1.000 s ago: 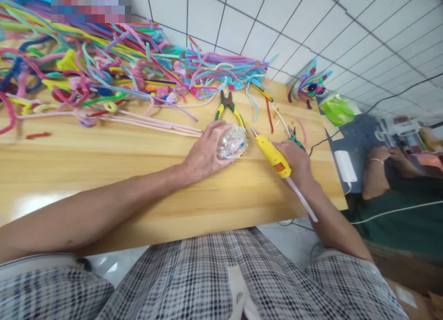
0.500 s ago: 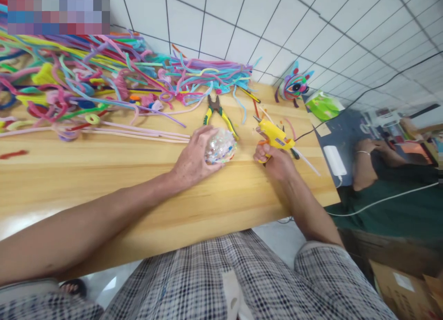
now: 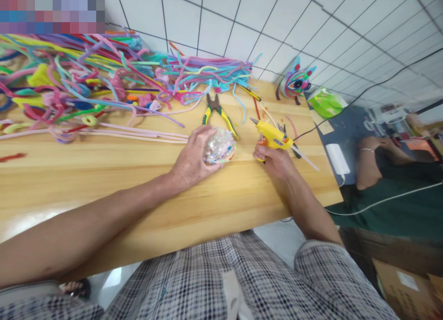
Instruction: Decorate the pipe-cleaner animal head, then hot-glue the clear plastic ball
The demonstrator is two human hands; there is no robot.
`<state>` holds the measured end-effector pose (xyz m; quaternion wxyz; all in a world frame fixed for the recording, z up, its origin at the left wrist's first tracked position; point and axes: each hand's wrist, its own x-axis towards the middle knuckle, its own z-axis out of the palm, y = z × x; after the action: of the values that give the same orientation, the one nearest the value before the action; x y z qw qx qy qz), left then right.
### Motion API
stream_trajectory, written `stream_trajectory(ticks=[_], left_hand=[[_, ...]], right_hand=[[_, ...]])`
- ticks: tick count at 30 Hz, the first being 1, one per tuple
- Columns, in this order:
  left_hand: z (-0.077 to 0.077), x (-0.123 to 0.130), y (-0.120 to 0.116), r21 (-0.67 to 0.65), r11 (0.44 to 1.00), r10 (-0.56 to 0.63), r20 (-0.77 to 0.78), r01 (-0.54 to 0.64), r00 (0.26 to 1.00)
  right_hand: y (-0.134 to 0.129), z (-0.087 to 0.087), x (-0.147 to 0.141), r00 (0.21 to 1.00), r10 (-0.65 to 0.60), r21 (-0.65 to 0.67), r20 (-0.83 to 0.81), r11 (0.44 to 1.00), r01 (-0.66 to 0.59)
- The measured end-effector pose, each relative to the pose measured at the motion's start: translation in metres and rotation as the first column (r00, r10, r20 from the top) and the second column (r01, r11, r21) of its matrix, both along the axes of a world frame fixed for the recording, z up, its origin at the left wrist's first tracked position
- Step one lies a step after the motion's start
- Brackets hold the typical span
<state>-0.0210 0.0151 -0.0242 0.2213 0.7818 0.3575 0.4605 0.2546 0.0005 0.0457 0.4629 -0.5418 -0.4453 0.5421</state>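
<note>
My left hand (image 3: 192, 158) is curled around the left side of a clear, shiny ball (image 3: 219, 147) with coloured bits along its lower edge. What lies inside the ball is too blurred to tell. Just beyond it, pliers (image 3: 216, 110) with yellow and green handles lie with their jaws pointing away. My right hand (image 3: 275, 158) grips a yellow hot glue gun (image 3: 273, 135) by its handle, fingers at the orange trigger. The nozzle points up and left, apart from the ball, and a white glue stick (image 3: 306, 158) sticks out of its back.
Piles of coloured pipe cleaners (image 3: 104, 80) cover the far left of the wooden table (image 3: 138, 172). A colourful animal figure (image 3: 295, 83) stands by the tiled wall, beside a green packet (image 3: 327, 103). The gun's black cord (image 3: 360, 96) runs right. Another person's arm (image 3: 368, 165) rests at the right.
The glue gun has tipped slightly, its nozzle shifting a little left. My left hand stays around the ball, and the view has shifted slightly.
</note>
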Motion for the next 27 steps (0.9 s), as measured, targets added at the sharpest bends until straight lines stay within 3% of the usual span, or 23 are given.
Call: stream_trajectory(ticks=[3,8,10,13,16,20,23,27], left_hand=[[0.001,0.001,-0.001,-0.001,1.000,0.010,-0.005,-0.010,1.000],[0.000,0.002,-0.001,-0.004,1.000,0.018,-0.006,-0.018,1.000],[-0.001,0.002,-0.001,-0.009,1.000,0.019,-0.009,-0.019,1.000],[-0.001,0.002,-0.001,-0.013,1.000,0.017,-0.011,-0.017,1.000],[-0.001,0.001,0.000,-0.006,1.000,0.008,-0.012,-0.008,1.000],[-0.003,0.001,0.000,0.034,0.999,0.009,-0.004,-0.009,1.000],[-0.003,0.002,0.000,0.042,0.999,0.006,-0.001,-0.006,1.000],[-0.003,0.002,0.000,0.029,1.000,0.010,0.002,-0.010,1.000]], right_hand=[[-0.002,-0.004,0.005,0.979,-0.033,0.088,0.200,0.996,0.016],[-0.012,-0.013,0.018,0.824,-0.117,0.278,0.555,0.959,-0.052],[-0.014,-0.020,0.025,0.720,-0.131,0.315,0.681,0.941,-0.126],[-0.014,-0.026,0.034,0.506,-0.112,0.325,0.856,0.877,-0.355],[-0.016,-0.023,0.035,0.372,-0.142,0.350,0.917,0.733,-0.584],[-0.021,-0.006,0.024,0.281,-0.243,0.371,0.928,0.562,-0.739],[-0.021,0.005,0.018,0.234,-0.243,0.330,0.941,0.514,-0.792],[-0.012,0.009,0.019,0.193,-0.250,0.298,0.949,0.506,-0.809]])
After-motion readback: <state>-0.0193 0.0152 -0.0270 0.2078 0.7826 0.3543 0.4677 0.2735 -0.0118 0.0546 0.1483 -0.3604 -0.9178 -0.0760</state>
